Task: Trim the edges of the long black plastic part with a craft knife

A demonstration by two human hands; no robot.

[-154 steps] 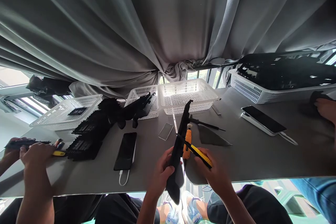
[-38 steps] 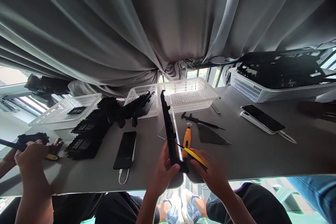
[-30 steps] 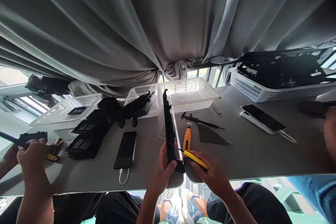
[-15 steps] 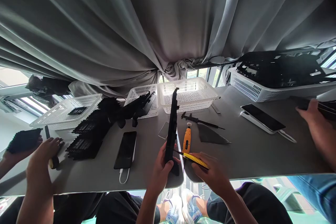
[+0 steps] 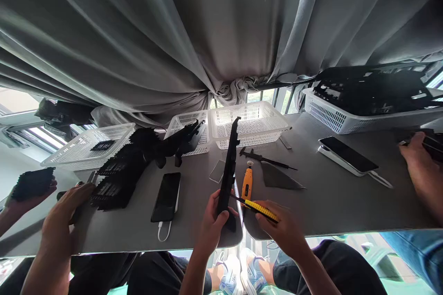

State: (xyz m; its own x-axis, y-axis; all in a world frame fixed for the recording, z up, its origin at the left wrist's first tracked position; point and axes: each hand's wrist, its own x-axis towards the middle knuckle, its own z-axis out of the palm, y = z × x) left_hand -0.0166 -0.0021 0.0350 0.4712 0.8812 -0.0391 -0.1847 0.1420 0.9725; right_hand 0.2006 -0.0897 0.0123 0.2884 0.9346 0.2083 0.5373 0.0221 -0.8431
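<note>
My left hand (image 5: 215,221) is closed round the lower end of a long, thin black plastic part (image 5: 229,166), which stands nearly upright with notches along its right edge. My right hand (image 5: 278,221) grips a yellow utility knife (image 5: 262,209). The dark tip of the knife points left and meets the lower part of the black piece; whether it touches is too small to tell. Just behind the knife lies an orange rotary tool (image 5: 247,184). A black caliper (image 5: 268,159) and a dark triangular sheet (image 5: 282,177) lie beyond it.
Phones (image 5: 166,197) (image 5: 348,153) lie at left and right. White baskets (image 5: 249,124) line the back; the right basket (image 5: 327,113) holds black parts. Stacked black parts (image 5: 117,179) sit at left. A co-worker's hands (image 5: 67,203) work at far left, another person's hand (image 5: 417,156) at far right.
The black part in my left hand has tilted slightly to the right at its top. My right hand and the knife have shifted a little right. The left co-worker's hand has moved right.
</note>
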